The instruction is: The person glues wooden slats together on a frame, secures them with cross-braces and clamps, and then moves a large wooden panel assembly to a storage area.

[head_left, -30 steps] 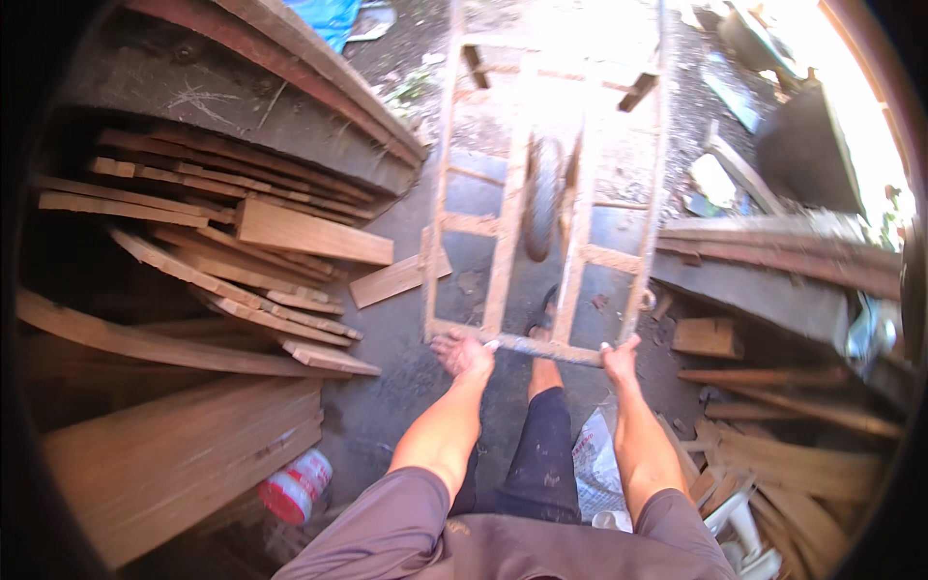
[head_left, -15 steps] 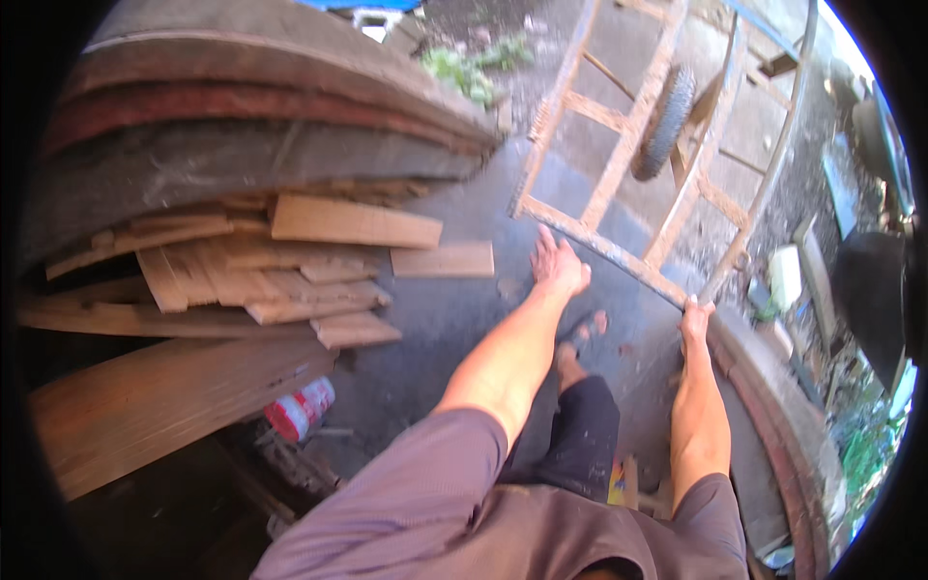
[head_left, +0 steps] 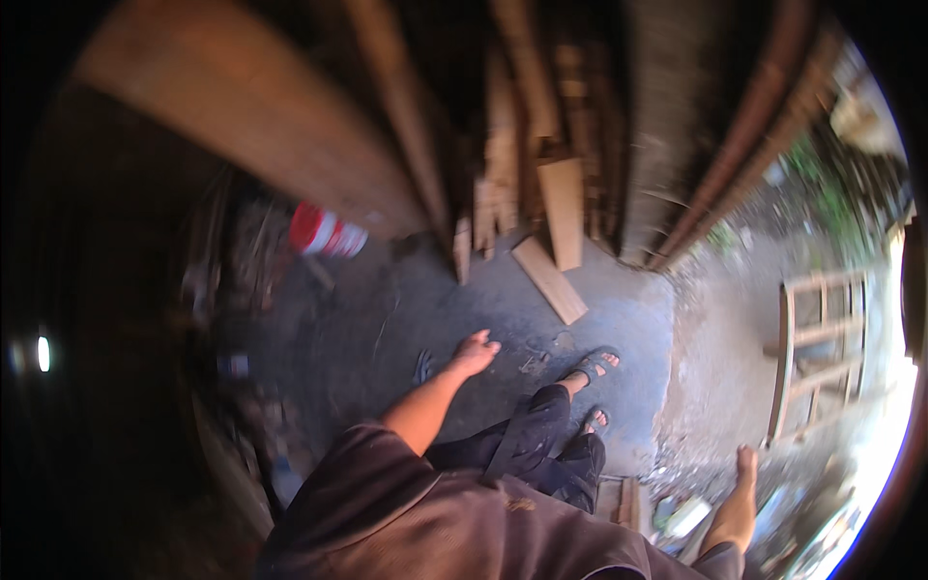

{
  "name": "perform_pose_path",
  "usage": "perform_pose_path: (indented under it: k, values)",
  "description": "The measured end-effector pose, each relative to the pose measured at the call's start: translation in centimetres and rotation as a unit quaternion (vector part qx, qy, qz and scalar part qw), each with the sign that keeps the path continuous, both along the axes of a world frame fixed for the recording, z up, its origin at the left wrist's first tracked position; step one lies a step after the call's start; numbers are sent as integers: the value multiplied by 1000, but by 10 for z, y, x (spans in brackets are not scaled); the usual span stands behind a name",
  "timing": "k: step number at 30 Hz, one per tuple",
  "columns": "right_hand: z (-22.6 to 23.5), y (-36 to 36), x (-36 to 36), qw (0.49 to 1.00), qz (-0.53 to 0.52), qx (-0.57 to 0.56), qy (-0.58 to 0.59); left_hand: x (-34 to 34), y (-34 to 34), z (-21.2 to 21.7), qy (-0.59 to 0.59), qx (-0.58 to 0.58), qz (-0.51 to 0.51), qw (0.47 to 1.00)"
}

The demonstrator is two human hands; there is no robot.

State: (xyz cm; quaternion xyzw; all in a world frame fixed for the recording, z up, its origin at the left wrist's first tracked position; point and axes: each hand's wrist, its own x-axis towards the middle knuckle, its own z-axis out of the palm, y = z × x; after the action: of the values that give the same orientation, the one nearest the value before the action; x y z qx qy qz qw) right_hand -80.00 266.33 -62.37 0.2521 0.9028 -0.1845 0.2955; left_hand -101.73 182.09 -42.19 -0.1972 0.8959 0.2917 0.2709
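Observation:
My left hand point(head_left: 474, 355) hangs over the concrete floor with nothing in it, its fingers loosely bent and a little apart. Off to the right, my right hand point(head_left: 746, 463) is held out near the lower corner of a rusty metal frame cart point(head_left: 785, 365). A small gap seems to lie between that hand and the cart. The right fingers are too small and blurred to make out. Two short planks, a loose board point(head_left: 549, 280) on the floor and an upright-looking board point(head_left: 562, 213) beside it, lie ahead of my left hand.
Stacked lumber point(head_left: 498, 155) and a wide plank point(head_left: 261, 106) fill the far side. A red and white bucket point(head_left: 327, 232) lies near the wide plank. My sandalled feet point(head_left: 594, 365) stand on the concrete floor point(head_left: 387, 309). Debris point(head_left: 686, 517) lies at the lower right.
My view has swung left, so the lumber now lies ahead and the cart far right. My right hand, earlier on the cart's corner, now appears off it. My left hand is away from the cart.

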Motion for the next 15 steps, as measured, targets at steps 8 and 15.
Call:
perform_pose_path:
  k: [8,15]
  values:
    - [108,-316,-79,922,-22,-385,35,464,-179,52,-57,-206,295,931]
    - [114,-406,-75,805,445,-391,34,622,-52,91,-50,-79,534,840]
